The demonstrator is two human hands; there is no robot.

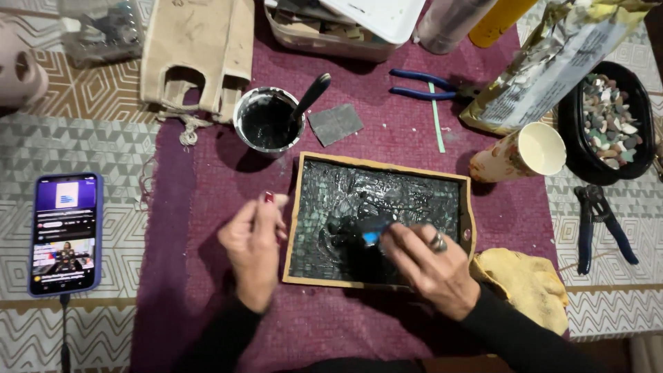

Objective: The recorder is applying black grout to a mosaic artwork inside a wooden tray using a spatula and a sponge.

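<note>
A wooden-framed mosaic tray (378, 220), smeared with black grout, lies flat on a purple cloth (207, 207) at the middle of the worktop (83, 138). The right hand (428, 266) rests on the tray's lower middle, its fingers (397, 238) pinched together on a small blue spreader (371, 237) pressed into the grout. The left hand (254, 243) sits on the cloth just beside the tray's left edge, fingers curled together and touching the frame; whether they grip it cannot be told. Above the tray stands a cup of black grout (268, 121) with a dark handle sticking out, and a grey square piece (335, 124) beside it. A phone (65, 233) lies well to the left, a yellow cloth (526, 282) just right of the tray, a paper cup (519, 153) on its side above that
</note>
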